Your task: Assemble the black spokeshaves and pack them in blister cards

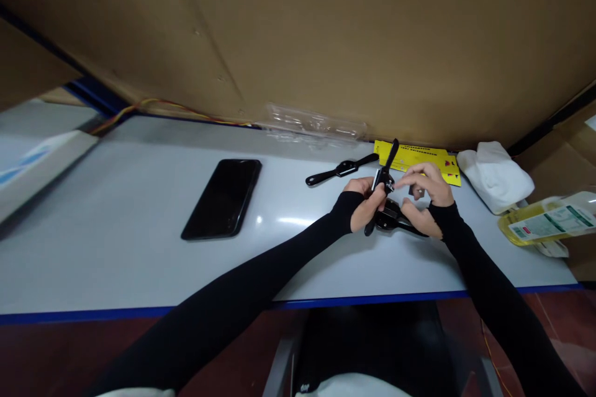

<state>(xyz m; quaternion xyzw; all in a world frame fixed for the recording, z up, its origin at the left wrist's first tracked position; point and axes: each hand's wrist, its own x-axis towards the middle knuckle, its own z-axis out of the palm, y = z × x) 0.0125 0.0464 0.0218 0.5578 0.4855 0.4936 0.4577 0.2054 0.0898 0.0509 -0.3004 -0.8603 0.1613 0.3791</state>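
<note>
My left hand [365, 198] is closed around a black spokeshave [392, 152], holding it tilted upright with one handle pointing away and up. A bright blade edge shows on its left side. My right hand [431, 189] is just to the right, its index finger reaching to the small metal screws at the middle of the spokeshave. Its other fingers are curled on a small dark plate [413, 191], partly hidden. Below both hands lies another black spokeshave [386, 218] on the table. A further spokeshave [346, 168] lies behind my left hand.
Yellow printed cards [419, 155] lie behind my hands, near a clear plastic tray [316, 123] at the cardboard wall. A white cloth [498, 177] and a bottle of yellow liquid [535, 220] are at right. A black phone [222, 198] lies to the left on the grey table [130, 217].
</note>
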